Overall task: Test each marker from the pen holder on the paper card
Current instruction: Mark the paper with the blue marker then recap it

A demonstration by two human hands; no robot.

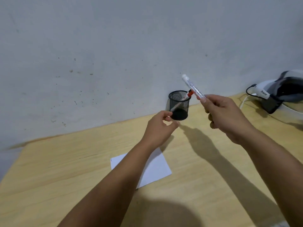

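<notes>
A black mesh pen holder (pixel 179 104) stands on the wooden table near the wall, with a red-capped marker (pixel 188 95) leaning inside it. My right hand (pixel 224 115) holds a white marker (pixel 193 88) in the air, just right of the holder, its far end tilted up and to the left. My left hand (pixel 161 126) hovers in front of the holder's base with thumb and fingers loosely curled, holding nothing that I can see. The white paper card (pixel 157 169) lies flat on the table nearer to me, partly hidden under my left forearm.
A grey wall runs along the table's far edge (pixel 98 128). At the far right lies a white and black device with a black cable (pixel 272 95). Shadows of my arms and head fall on the tabletop (pixel 57 177).
</notes>
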